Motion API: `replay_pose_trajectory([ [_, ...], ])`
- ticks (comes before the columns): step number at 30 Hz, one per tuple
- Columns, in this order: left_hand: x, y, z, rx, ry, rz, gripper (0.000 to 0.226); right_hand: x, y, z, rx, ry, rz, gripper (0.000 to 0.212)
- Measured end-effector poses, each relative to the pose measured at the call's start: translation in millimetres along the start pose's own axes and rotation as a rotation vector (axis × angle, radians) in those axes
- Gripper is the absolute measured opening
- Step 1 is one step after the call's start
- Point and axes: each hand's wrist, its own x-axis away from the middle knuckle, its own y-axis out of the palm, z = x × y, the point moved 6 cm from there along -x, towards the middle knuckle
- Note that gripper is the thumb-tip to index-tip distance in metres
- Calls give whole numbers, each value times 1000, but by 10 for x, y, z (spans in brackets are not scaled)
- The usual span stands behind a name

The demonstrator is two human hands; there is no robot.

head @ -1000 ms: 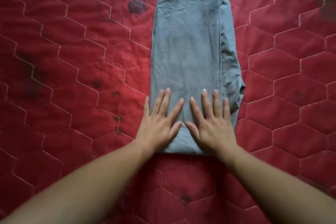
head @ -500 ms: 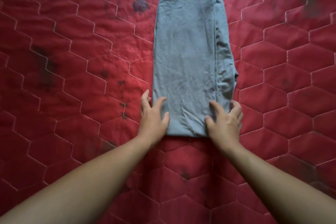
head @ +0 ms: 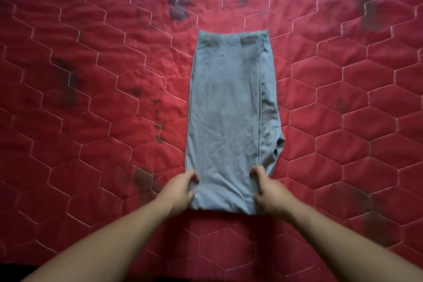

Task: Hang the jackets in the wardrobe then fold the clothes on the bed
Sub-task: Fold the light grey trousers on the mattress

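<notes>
A grey garment [head: 229, 112], folded into a long narrow strip, lies lengthwise on the red quilted bedspread [head: 91, 98], its waistband end far from me. My left hand [head: 180, 189] grips the near left corner of the strip, fingers curled round the edge. On the opposite side my right hand [head: 266, 191] grips the near right corner in the same way. The near end of the cloth bunches slightly between the two hands. Extra layers of fabric stick out along the strip's right edge.
The red bedspread with white hexagon stitching fills the whole view. Dark stains mark it, one patch [head: 175, 0] beyond the garment and another [head: 68, 82] to the left. No other clothes are in view.
My hands went from lying flat on the near end of the garment to its two near corners, and now grip them. The view has pulled back, so the garment looks farther away.
</notes>
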Motion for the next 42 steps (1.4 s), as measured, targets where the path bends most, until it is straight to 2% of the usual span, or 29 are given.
replay_pose_trajectory([
  [2,171,86,-73,-80,-32,3,38,161,90,33,174,34,-10,57],
  [3,199,31,-70,-114,-38,69,39,199,4,21,292,44,71,52],
  [6,82,-347,132,-222,37,297,48,193,-518,-208,489,-109,523,35],
  [8,-149,-576,356,-339,147,404,59,52,-784,-382,547,-300,735,38],
  [9,-286,-670,476,-400,210,454,63,-62,-868,-452,577,-368,785,46],
  [12,-703,-798,771,-583,378,545,69,-507,-936,-517,611,-359,742,70],
  [16,-1087,-553,736,-728,467,510,72,-915,-782,-292,597,-257,713,80],
  [19,-1170,-496,642,-734,450,547,72,-981,-761,-217,576,-273,741,81],
  [22,-1101,-556,714,-734,463,502,72,-900,-808,-277,551,-262,703,80],
  [24,-1075,-717,823,-743,486,522,72,-836,-966,-395,541,-320,765,72],
  [27,-1274,-1176,1086,-704,468,638,68,-960,-1415,-648,556,-407,875,65],
  [31,-1821,-1699,1263,-663,334,638,72,-1520,-2001,-806,559,-305,824,80],
  [34,-2009,-1703,1184,-578,359,590,75,-1764,-2042,-714,535,-257,807,84],
  [38,-2006,-1731,1198,-586,316,529,74,-1796,-2025,-727,507,-206,726,86],
  [42,-1958,-2157,1444,-615,341,668,65,-1645,-2461,-905,478,-304,818,73],
])
